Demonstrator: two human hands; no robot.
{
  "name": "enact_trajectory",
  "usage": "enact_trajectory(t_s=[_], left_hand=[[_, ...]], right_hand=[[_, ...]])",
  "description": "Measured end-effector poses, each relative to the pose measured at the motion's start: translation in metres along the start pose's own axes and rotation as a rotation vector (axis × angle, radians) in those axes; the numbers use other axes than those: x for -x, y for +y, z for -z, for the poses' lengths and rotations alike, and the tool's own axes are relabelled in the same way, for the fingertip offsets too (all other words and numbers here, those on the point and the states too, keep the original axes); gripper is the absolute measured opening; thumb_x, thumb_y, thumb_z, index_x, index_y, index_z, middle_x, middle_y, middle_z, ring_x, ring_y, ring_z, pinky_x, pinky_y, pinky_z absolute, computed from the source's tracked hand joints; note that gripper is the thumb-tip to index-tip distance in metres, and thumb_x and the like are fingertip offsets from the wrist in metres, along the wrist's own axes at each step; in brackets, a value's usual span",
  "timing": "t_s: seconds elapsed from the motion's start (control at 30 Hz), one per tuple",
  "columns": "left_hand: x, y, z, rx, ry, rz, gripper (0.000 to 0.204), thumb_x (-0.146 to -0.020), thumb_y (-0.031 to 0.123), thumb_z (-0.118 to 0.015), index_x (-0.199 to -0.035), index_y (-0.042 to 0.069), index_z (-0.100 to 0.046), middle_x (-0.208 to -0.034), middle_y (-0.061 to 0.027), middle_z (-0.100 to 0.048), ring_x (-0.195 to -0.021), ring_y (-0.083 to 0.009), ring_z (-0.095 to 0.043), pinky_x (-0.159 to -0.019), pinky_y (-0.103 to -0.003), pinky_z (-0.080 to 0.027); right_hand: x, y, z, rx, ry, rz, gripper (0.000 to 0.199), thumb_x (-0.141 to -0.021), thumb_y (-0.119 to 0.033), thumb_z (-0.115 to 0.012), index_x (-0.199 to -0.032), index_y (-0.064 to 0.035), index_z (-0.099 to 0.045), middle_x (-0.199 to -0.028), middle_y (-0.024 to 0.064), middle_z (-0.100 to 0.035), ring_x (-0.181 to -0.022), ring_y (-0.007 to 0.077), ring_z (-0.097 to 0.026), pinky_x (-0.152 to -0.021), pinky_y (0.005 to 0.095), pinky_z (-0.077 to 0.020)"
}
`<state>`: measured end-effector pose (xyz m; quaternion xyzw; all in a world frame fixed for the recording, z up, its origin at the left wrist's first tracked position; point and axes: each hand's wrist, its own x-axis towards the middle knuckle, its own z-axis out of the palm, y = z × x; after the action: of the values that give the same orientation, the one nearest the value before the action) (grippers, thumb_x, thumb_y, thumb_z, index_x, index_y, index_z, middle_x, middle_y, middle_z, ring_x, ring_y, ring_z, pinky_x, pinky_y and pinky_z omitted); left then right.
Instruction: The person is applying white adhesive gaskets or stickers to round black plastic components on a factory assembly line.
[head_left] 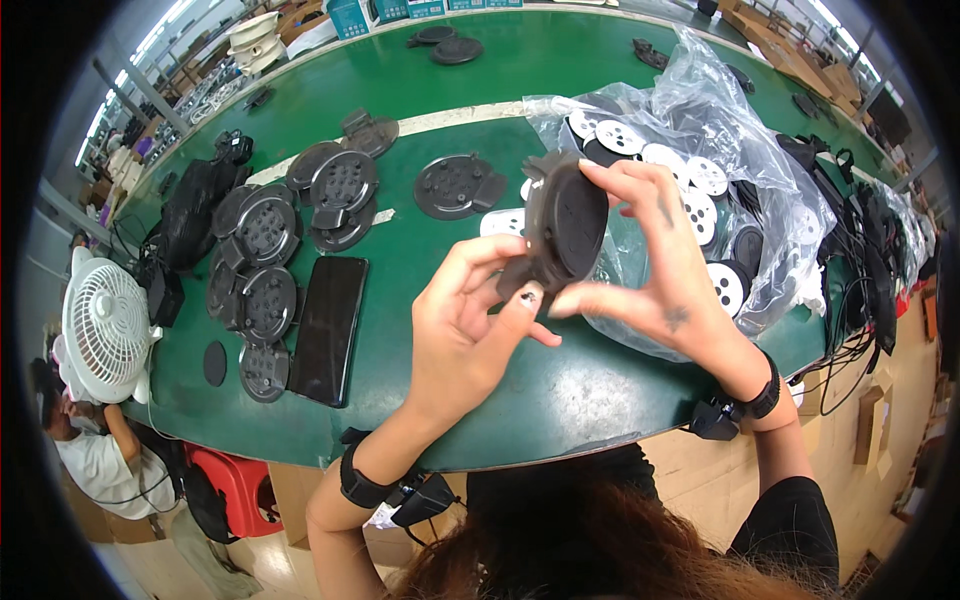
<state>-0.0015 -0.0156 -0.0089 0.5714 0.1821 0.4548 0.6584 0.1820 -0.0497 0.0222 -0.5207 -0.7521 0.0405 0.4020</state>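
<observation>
Both hands up over the green worktop [520,390], gripping one round black plastic disc [566,222] between them. Left hand [462,330] pinches its lower tab, right hand [650,260] clamps the rim from top and bottom. Disc is tilted, clear of the worktop. Just behind it: clear plastic bag [700,110], crumpled and open, holding black discs with white round labels [706,176], about ten visible. Left: black phone [328,328] lying flat, beside a pile of roughly eight finished black discs [268,228]. One more disc [452,186] alone mid-worktop. White desk fan [104,326] at the left edge. Far edge: three teal boxes [350,16], partly cut off.
</observation>
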Motion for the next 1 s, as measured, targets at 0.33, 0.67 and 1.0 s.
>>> enact_trajectory(t_s=[0.33, 0.67, 1.0], left_hand=[[-0.003, 0.004, 0.008, 0.543, 0.039, 0.183, 0.039, -0.086, 0.006, -0.049, -0.121, 0.0, -0.034, -0.111, -0.016, -0.049, -0.089, -0.0181, -0.057, -0.057, -0.028, -0.052], [-0.006, -0.004, 0.011, 0.214, 0.073, 0.373, 0.033, -0.089, 0.013, -0.054, -0.117, 0.004, -0.039, -0.096, -0.0091, -0.055, -0.074, -0.0122, -0.056, -0.05, -0.024, -0.045], [-0.006, -0.003, 0.018, 0.362, 0.151, 0.542, 0.053, -0.09, 0.043, -0.036, -0.128, 0.007, -0.028, -0.125, -0.0219, -0.046, -0.095, -0.0334, -0.059, -0.062, -0.035, -0.05]], right_hand=[[-0.003, 0.009, 0.003, -0.694, -0.098, -0.454, 0.022, -0.083, -0.016, -0.066, -0.09, -0.0011, -0.051, -0.081, 0.0015, -0.06, -0.074, 0.0053, -0.056, -0.063, 0.0198, -0.0454], [-0.03, 0.028, 0.021, -0.657, -0.651, -0.608, 0.033, -0.089, -0.032, -0.057, -0.072, -0.0045, -0.056, -0.049, -0.0053, -0.044, -0.039, 0.0017, -0.039, -0.036, 0.0188, -0.0298], [-0.125, 0.087, -0.001, -1.033, -0.353, -0.647, 0.042, -0.091, -0.038, -0.051, -0.093, 0.0044, -0.051, -0.083, 0.0154, -0.064, -0.056, 0.0118, -0.06, -0.052, 0.0184, -0.051]])
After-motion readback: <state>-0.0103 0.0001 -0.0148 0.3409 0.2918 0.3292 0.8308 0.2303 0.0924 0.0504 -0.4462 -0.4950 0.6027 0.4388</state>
